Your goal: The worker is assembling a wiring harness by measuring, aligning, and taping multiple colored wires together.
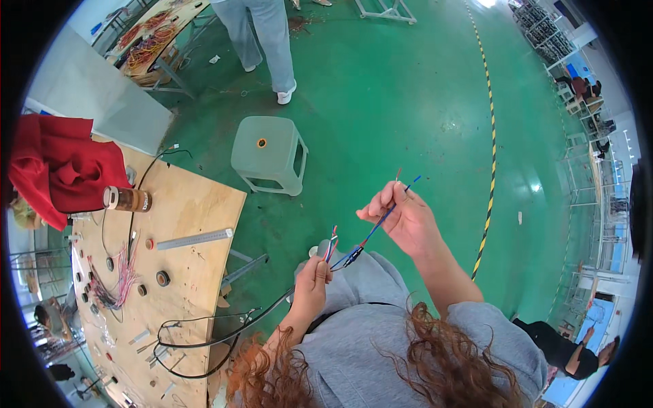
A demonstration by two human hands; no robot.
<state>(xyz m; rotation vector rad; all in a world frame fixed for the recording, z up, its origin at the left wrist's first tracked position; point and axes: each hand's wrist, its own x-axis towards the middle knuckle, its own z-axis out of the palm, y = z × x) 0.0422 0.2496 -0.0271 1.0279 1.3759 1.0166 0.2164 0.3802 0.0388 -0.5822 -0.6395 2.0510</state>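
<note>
Head view, cable [353, 256], plywood table [187, 272], green floor [394, 102]

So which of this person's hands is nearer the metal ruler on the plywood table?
Left. The left hand is beyond the edge of the plywood table, to the right of the metal ruler; the right hand is farther right still.

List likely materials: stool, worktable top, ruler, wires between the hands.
Stool: probably moulded plastic, satin pale grey-green; rounded, seamless-looking edges.
Worktable top: looks like plywood; pale, grainy tan surface. Can't tell whether it's sealed.
Ruler: likely steel, matt silver-grey strip; grey plastic is possible.
Wires: apparently plastic-insulated; smooth blue and red coating. Core metal can't be made out.
</note>
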